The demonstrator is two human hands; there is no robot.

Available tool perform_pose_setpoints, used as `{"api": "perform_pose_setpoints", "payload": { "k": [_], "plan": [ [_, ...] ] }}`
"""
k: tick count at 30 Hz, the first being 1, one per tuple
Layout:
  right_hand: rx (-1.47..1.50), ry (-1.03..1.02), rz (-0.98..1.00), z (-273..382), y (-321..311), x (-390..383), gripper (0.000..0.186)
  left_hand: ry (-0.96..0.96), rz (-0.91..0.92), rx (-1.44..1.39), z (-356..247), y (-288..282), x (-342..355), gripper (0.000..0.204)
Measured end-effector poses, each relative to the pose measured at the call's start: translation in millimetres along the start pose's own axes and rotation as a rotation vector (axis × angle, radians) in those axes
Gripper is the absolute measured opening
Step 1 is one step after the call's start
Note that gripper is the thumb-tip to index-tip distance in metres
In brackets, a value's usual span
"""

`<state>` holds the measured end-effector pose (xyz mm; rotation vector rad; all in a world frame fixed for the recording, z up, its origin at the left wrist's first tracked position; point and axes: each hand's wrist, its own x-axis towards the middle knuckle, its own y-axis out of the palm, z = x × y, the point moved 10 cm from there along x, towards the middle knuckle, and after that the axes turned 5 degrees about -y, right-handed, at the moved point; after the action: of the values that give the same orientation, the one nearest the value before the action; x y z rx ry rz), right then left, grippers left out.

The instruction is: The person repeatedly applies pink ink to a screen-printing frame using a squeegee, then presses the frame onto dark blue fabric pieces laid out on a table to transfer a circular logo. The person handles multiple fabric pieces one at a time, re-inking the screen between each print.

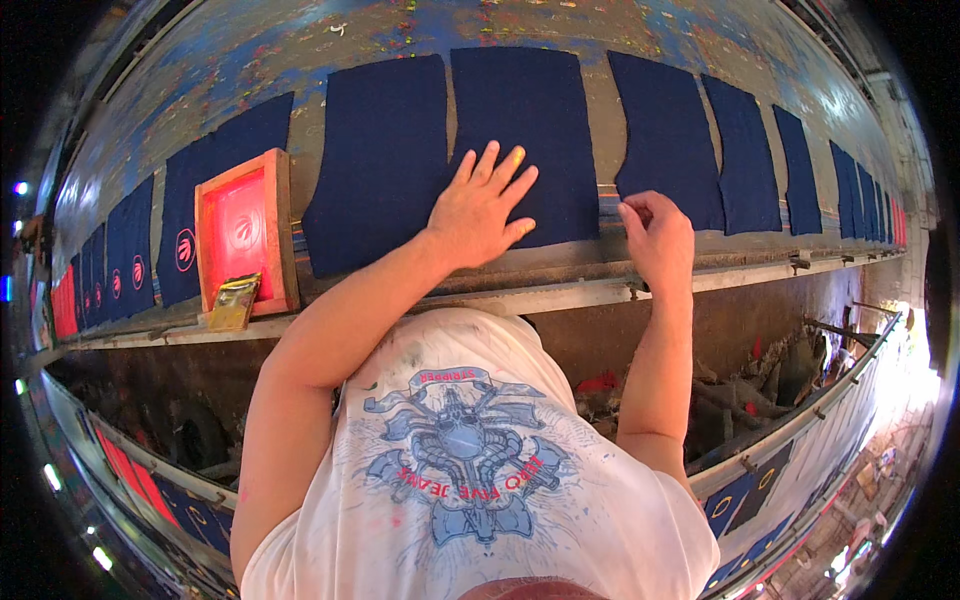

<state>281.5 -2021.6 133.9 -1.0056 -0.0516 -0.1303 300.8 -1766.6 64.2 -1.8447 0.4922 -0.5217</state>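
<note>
My left hand point(480, 205) lies flat, its fingers spread and smudged with yellow, on a navy fabric panel point(525, 95). Some fingers reach toward the middle of that panel, while the wrist crosses its left edge. My right hand point(660, 238) is closed, thumb and fingertips together, at the near-left corner of another navy fabric panel point(668, 125). Whether the corner is pinched between those fingers is hidden. To the left of my left hand, a plain navy panel point(385, 130) rests on the long table point(610, 235).
A wood-framed printing screen point(281, 220) with red mesh stands on the left, a paint-stained squeegee point(235, 303) at its near edge. Panels farther left bear red round prints point(138, 270). More navy panels point(802, 170) run right. A metal rail point(590, 296) borders the table; another table is behind me.
</note>
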Motion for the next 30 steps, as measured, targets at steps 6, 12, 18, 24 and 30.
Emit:
{"api": "perform_pose_setpoints", "payload": {
  "k": [6, 12, 18, 24, 30],
  "plan": [
    [0.050, -0.035, -0.134, -6, -24, -33, 0.012, -0.030, 0.004, 0.081, 19, 9, 13, 0.088],
    [0.162, -0.107, -0.115, 41, -9, -27, 0.010, -0.072, 0.179, -0.101, 29, 5, 13, 0.092],
    [0.254, -0.322, -0.038, 136, 36, -1, 0.017, -0.041, -0.075, -0.374, 95, -111, -63, 0.061],
    [0.191, -0.583, 0.042, 270, 96, 13, 0.026, -0.485, -0.503, -0.212, 261, -241, -243, 0.022],
    [0.303, -0.823, 0.191, 432, 201, 33, 0.035, -0.728, -0.572, -0.098, 368, -229, -368, 0.032]
  ]
}}
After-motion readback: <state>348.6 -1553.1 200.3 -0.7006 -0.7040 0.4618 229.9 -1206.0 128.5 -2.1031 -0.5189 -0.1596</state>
